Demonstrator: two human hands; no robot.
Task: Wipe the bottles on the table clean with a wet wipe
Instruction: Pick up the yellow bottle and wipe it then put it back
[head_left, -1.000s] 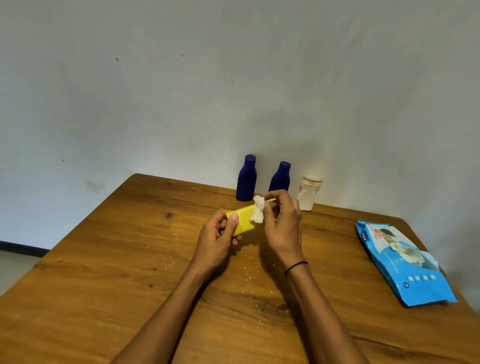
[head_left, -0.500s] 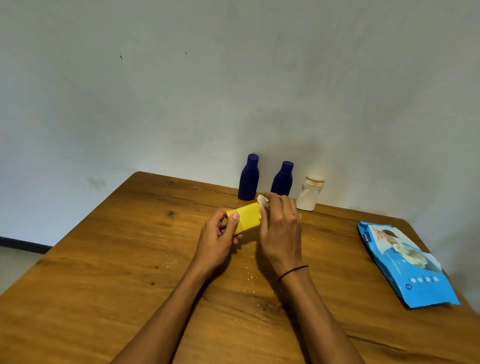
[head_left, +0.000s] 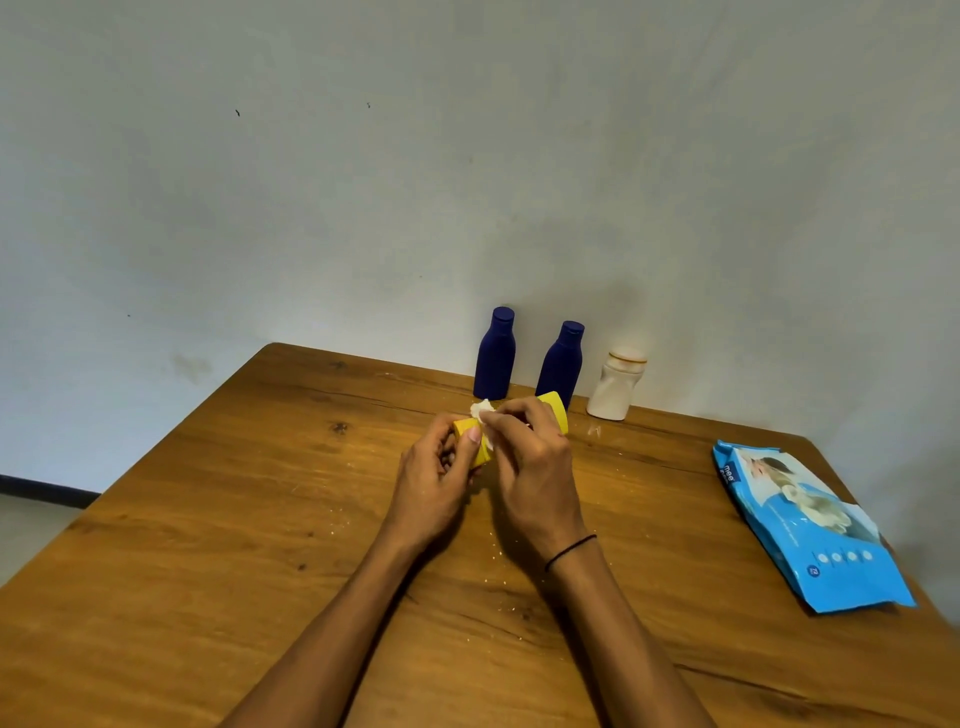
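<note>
Both hands meet over the middle of the wooden counter (head_left: 218, 519), holding a yellow bottle (head_left: 555, 410) that lies roughly level, its long axis running left to right, lifted clear of the wood. The left hand (head_left: 434, 483) has its fingers curled tight around the bottle's left end, thumb on top. The right hand (head_left: 535, 467) covers the bottle's middle, its fingers pinched on a crumpled white wipe (head_left: 480, 409) pressed against the bottle near the left end; only the bottle's two ends show past the hands. Along the counter's far edge, against the wall, stand two blue bottles (head_left: 495, 355) (head_left: 562, 361) and a white bottle (head_left: 615, 384), all upright, near one another but apart, just behind the hands. A blue wipes pack (head_left: 821, 540) lies flat near the right edge, well apart from the hands. The left half of the counter and the near strip around the forearms are bare wood with scattered pale crumbs.
</note>
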